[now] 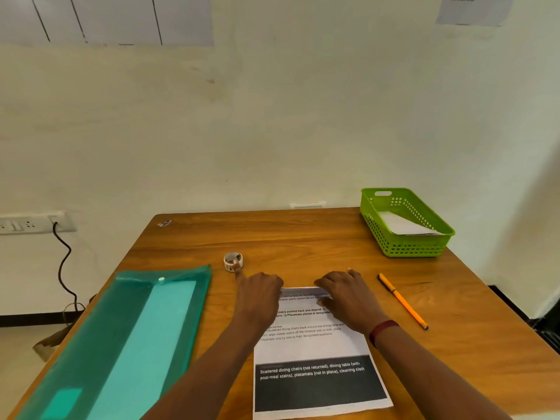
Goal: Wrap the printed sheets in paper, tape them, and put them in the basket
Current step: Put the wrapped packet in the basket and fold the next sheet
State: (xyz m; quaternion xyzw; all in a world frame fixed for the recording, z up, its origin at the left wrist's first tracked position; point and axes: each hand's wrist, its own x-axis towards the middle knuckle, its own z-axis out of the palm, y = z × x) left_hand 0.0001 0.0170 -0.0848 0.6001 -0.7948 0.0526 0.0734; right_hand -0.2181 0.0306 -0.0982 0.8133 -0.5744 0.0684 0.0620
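A printed sheet (315, 350) with black text and a dark band lies on the wooden table (303, 237) in front of me. Its far edge is folded over. My left hand (260, 295) grips the far left corner of that fold, and its index finger stretches out to touch the small tape roll (233, 261). My right hand (345, 294), with a red band on the wrist, presses and pinches the far right part of the fold. The green basket (394, 247) stands at the table's far right corner with a white paper packet (406, 225) inside.
A teal plastic folder (121, 328) with white paper inside lies along the left side of the table. An orange pen (403, 301) lies to the right of the sheet. The wall is close behind the table, with a socket strip and a black cable (63, 262) at the left.
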